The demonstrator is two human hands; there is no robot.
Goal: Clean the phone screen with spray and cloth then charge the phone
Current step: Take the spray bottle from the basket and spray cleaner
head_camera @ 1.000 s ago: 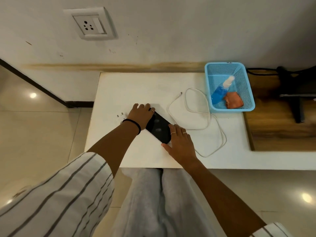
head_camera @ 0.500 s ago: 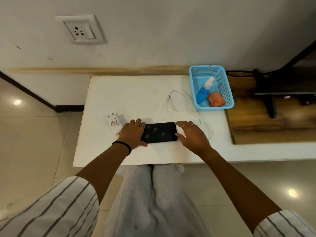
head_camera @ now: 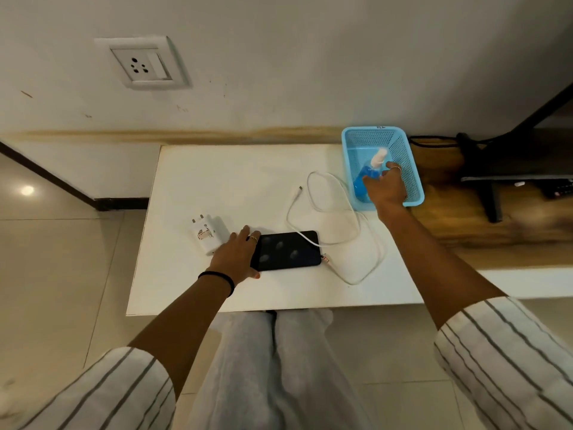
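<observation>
The black phone (head_camera: 288, 251) lies flat, screen up, with smudges, near the front of the white table (head_camera: 217, 175). My left hand (head_camera: 235, 256) rests on the phone's left end with straight fingers. My right hand (head_camera: 386, 189) is inside the blue basket (head_camera: 406, 156), with thumb and fingers on either side of the blue spray bottle (head_camera: 369, 172), whose white top shows above the hand. The cloth is hidden under that hand. A white charging cable (head_camera: 308, 181) loops between phone and basket. A white charger adapter (head_camera: 209, 232) lies left of my left hand.
A wall socket (head_camera: 145, 65) sits on the wall above the table's left side. To the right is a wooden shelf (head_camera: 465, 225) with a black stand (head_camera: 490, 197) and dark cables. Tiled floor lies to the left and in front.
My right hand left the phone's right end and reached into the basket onto the spray bottle. The left hand stays at the phone's left end. The camera view has shifted.
</observation>
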